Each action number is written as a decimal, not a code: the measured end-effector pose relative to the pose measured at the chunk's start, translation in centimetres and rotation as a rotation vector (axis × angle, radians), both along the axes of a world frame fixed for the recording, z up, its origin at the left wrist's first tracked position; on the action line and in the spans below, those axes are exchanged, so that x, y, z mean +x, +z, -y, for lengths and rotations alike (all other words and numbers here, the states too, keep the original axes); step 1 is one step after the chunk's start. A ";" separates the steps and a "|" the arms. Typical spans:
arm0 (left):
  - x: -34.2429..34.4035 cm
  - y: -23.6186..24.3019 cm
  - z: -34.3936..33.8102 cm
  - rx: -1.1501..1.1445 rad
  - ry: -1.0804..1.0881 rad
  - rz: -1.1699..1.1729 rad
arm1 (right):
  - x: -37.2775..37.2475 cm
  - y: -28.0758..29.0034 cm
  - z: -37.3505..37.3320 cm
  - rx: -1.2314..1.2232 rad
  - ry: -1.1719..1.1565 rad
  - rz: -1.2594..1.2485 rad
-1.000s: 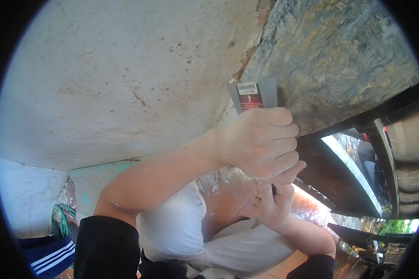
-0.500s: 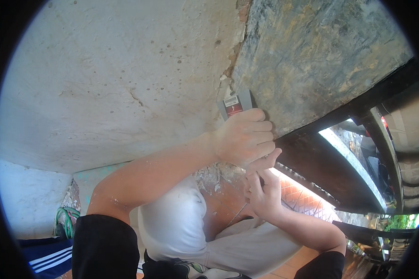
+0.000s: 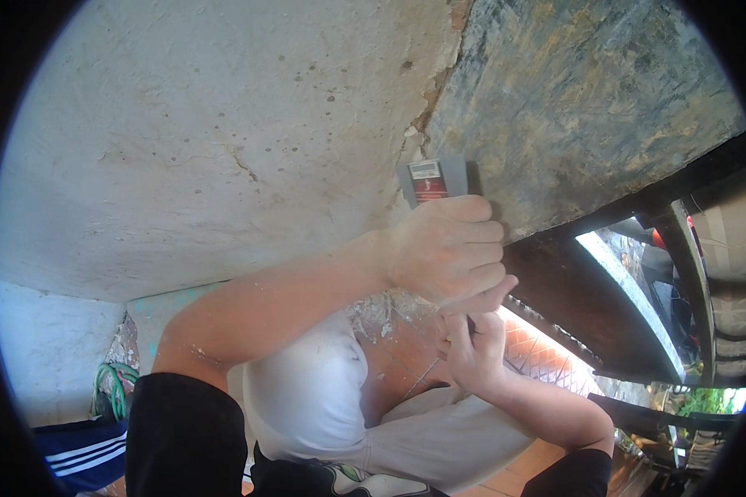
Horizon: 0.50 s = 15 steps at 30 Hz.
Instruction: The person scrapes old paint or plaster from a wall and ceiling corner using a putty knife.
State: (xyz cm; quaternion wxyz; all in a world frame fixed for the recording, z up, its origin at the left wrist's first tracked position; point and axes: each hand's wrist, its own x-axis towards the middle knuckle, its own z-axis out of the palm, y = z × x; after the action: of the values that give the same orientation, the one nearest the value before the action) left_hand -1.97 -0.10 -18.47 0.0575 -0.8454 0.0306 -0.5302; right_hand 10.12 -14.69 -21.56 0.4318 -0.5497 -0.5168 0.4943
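Note:
My left hand (image 3: 448, 248) is clenched around the handle of a scraper, whose flat grey blade (image 3: 436, 180) with a small red and white label sticks up from the fist. The blade lies against the wall where the pale plaster (image 3: 224, 149) meets a rough grey-blue patch (image 3: 588, 99). Just beneath, my right hand (image 3: 472, 352) has its fingers curled and touches the underside of my left fist at the handle's lower end. The handle itself is hidden by both hands.
A dark beam (image 3: 605, 290) runs under the grey patch to the right. Below my arms are a white sack (image 3: 307, 398) and an orange tiled floor (image 3: 547, 356). A green hose (image 3: 112, 385) lies coiled at lower left, beside a blue striped cloth (image 3: 75, 455).
My left hand and the blade shifted slightly left along the plaster edge, then back right. My right hand stayed tucked under the left fist.

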 end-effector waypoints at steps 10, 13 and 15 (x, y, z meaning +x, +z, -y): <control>-1.2 -5.6 -1.5 0.131 -0.012 -0.056 | -0.3 -3.3 0.0 0.102 -0.002 0.247; -1.9 -9.3 -2.0 0.091 -0.032 -0.186 | -0.5 -2.1 -0.8 -0.107 0.035 0.422; -2.2 -11.7 -1.8 -0.135 -0.030 -0.221 | -0.4 -3.8 -0.9 -0.115 0.055 0.417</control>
State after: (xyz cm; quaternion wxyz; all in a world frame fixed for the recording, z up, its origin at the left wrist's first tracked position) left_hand -4.18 1.68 -30.18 -0.0111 -0.9000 0.0136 -0.4355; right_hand 9.75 -13.78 -25.39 0.2699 -0.6495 -0.5806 0.4102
